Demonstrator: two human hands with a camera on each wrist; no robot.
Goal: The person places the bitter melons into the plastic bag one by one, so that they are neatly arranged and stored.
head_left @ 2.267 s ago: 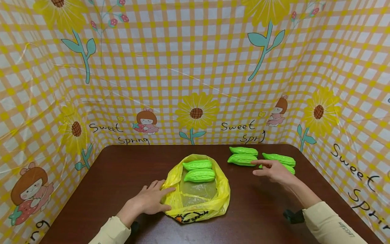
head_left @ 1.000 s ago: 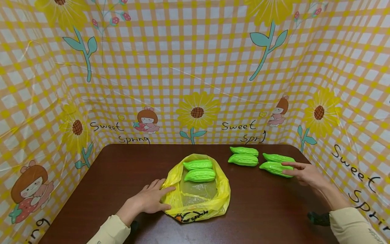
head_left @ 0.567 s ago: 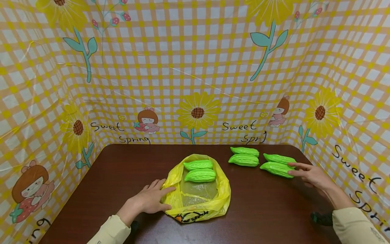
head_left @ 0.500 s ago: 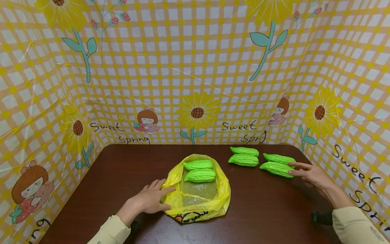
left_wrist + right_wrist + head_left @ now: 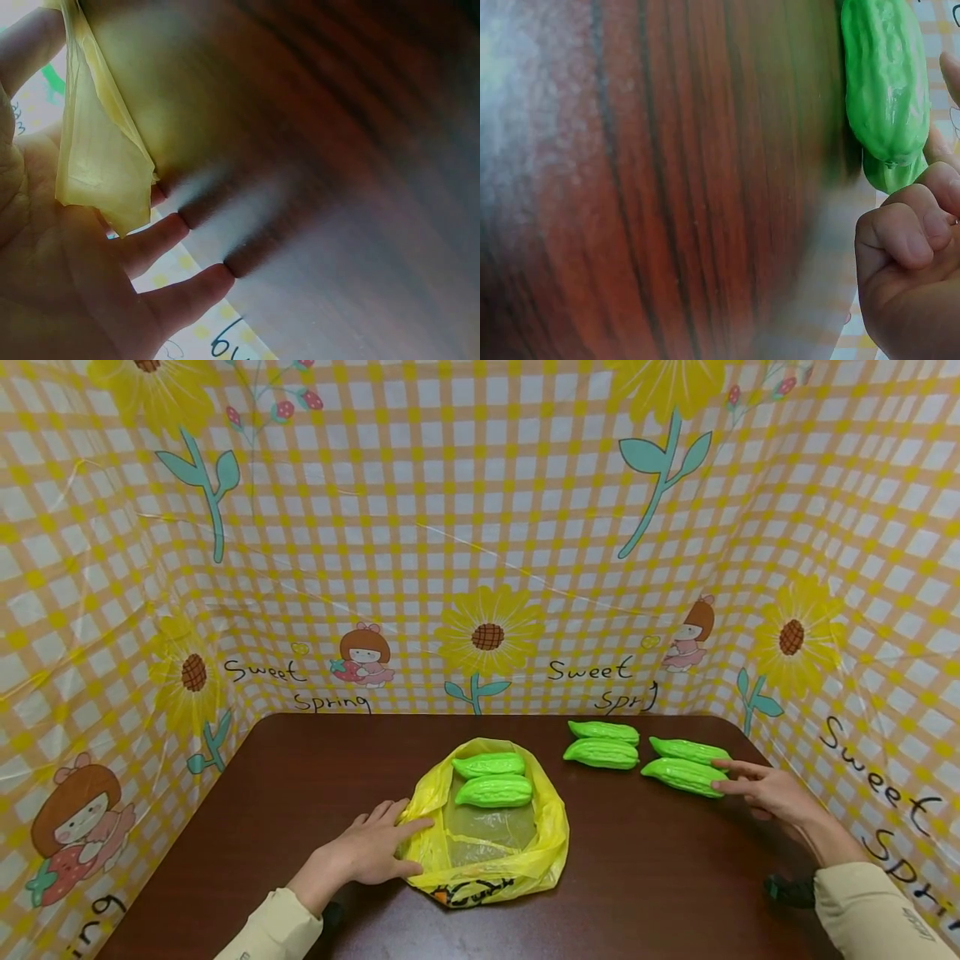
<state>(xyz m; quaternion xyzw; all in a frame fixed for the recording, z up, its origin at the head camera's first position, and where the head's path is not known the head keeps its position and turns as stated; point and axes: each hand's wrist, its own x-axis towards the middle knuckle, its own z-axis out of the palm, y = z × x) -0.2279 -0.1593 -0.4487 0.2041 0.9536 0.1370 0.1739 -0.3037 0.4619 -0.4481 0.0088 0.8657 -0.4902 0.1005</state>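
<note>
The left hand (image 5: 371, 852) lies flat with relaxed fingers on the near-left edge of the yellow plastic bag (image 5: 487, 852), pinning it to the brown table (image 5: 300, 777); two green bitter gourds (image 5: 491, 781) already lie inside the open mouth. The right hand (image 5: 765, 789) reaches to the far right of the table, forefinger and thumb extended and touching the end of the nearest loose gourd (image 5: 682, 775), which lies beside a second one (image 5: 688, 750); it is not closed round it. Another pair of gourds (image 5: 602, 745) sits well apart, toward the middle.

To do this step well, I judge the hand should close round the gourd's thick middle, not its tapered tip, so the bumpy, slippery skin does not twist free, while the other hand holds the bag mouth spread.

The right wrist view shows what the head view cannot: the lower fingers (image 5: 907, 240) curled into the palm, and the gourd's tip (image 5: 885, 82) just clear of them. The left wrist view shows bag film (image 5: 97, 157) lying across the palm (image 5: 45, 285), fingertips pressed on the table
</note>
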